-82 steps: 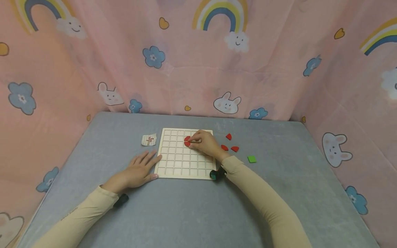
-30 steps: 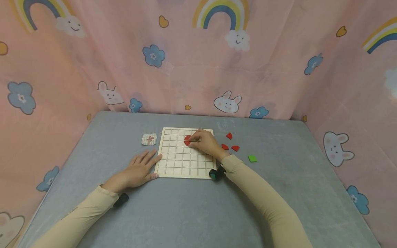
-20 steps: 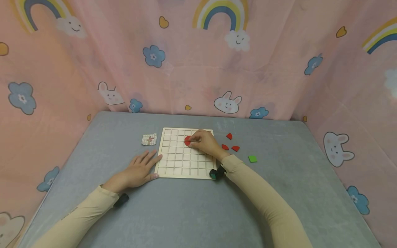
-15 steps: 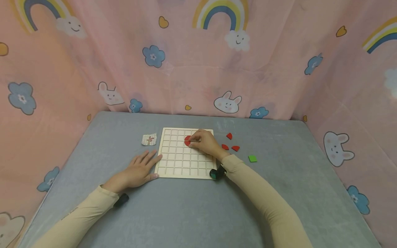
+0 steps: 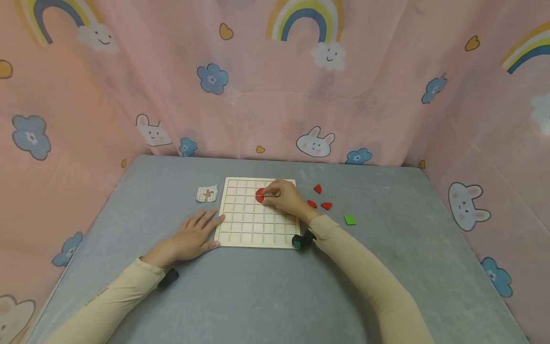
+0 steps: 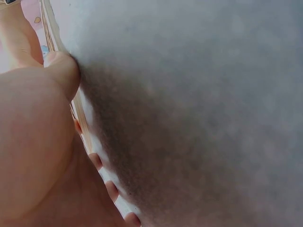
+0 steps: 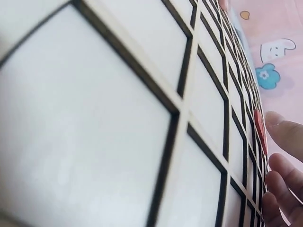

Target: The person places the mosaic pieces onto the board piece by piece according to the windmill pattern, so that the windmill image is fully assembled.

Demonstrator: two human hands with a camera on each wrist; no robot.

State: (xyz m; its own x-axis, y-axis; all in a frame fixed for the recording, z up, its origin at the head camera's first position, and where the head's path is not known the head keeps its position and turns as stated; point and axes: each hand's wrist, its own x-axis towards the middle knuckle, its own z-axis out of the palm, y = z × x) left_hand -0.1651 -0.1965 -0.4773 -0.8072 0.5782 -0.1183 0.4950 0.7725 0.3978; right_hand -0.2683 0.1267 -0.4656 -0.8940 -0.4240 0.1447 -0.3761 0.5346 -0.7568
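Note:
A pale wooden grid board (image 5: 247,229) lies on the grey table. My left hand (image 5: 191,239) rests spread at its left side, with thumb and index fingertips at the board's edge; in the left wrist view that hand (image 6: 38,137) lies low along the edge. Over the upper middle of the grid, my right hand (image 5: 285,197) has its bent thumb and fingers around the right side of red rounded pieces (image 5: 259,195). In the right wrist view, thumb (image 7: 286,132) and fingertips sit apart beside the flat red piece (image 7: 259,130); I cannot tell whether they pinch it.
Loose red quarter-circle pieces (image 5: 326,206) and a green square (image 5: 350,220) lie right of the board. A small paper card (image 5: 207,193) with a red pinwheel drawing is at its left. A pink patterned curtain (image 5: 258,110) stands behind the table.
My right hand has shifted very slightly to the right, baring a little more of the red pieces. The left hand and the loose pieces stay where they were.

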